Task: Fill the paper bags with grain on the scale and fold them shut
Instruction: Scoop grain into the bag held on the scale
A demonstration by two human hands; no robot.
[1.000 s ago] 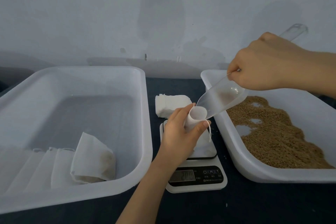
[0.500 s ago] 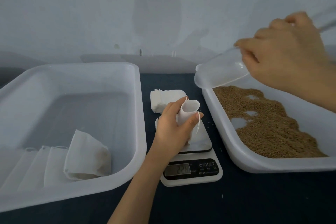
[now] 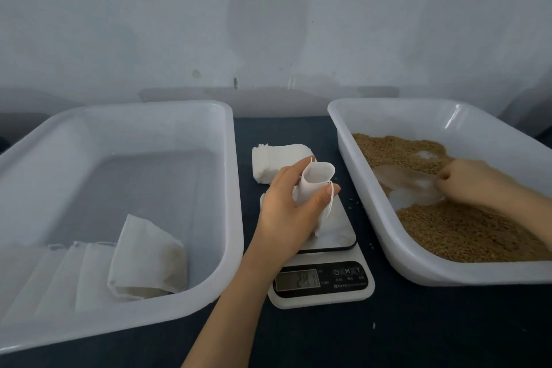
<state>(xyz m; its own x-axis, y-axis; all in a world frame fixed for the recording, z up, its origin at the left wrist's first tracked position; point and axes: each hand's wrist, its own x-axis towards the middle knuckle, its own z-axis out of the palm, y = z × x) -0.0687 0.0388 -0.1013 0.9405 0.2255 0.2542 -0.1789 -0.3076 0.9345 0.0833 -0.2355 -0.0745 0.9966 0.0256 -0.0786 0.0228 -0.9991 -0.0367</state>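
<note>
On the scale (image 3: 334, 230), left hand (image 3: 286, 212) grips the open bag (image 3: 313, 185) upright; right hand (image 3: 475, 182) clutches the scoop (image 3: 409, 185), down in the grain (image 3: 460, 233).

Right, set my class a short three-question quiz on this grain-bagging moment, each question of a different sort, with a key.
1. True or false: the left hand holds an open paper bag upright on the scale.
2. Where is the clear scoop that the right hand grips? A. over the bag's mouth; B. down in the grain in the right tub; C. lying on the table.
3. Fill in: the folded bag lies in the second tub, to the scale's ___.
Key: 1 true; 2 B; 3 left.
</note>
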